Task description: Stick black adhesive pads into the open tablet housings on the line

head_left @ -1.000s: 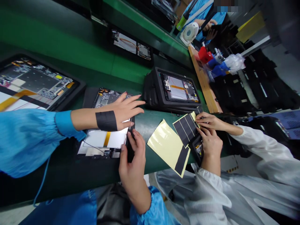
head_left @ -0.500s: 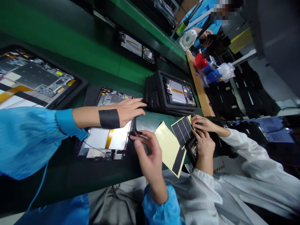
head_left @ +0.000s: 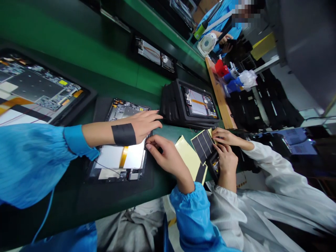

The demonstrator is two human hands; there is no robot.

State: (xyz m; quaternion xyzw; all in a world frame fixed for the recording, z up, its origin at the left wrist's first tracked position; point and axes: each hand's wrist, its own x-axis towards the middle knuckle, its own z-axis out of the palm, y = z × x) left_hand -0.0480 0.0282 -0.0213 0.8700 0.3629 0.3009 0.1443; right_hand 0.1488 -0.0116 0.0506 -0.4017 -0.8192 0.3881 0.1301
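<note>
An opened tablet [head_left: 110,157] with silver battery packs and an orange ribbon lies on a black foam pad [head_left: 149,168]. My left hand [head_left: 143,126] reaches across it, palm down, fingers spread, with a black tape piece [head_left: 124,134] stuck on the back of the hand near the wrist. My right hand [head_left: 166,152] is at the tablet's right edge, thumb and index finger closed together; whatever lies between the fingertips is too small to make out. Beside my right hand lies a yellow backing sheet [head_left: 187,154] with a black strip [head_left: 201,173].
Another person's hands [head_left: 227,157] hold a sheet of black strips [head_left: 202,145] at the right. Behind are a foam stack with a tablet [head_left: 199,101] and another opened tablet [head_left: 154,52]. A large opened tablet [head_left: 39,87] lies left. A small fan [head_left: 207,43] stands at the back.
My right hand has turned and its fingers have drawn together at the tablet's edge; the dark piece seen at its fingertips before no longer shows. My left hand has barely moved.
</note>
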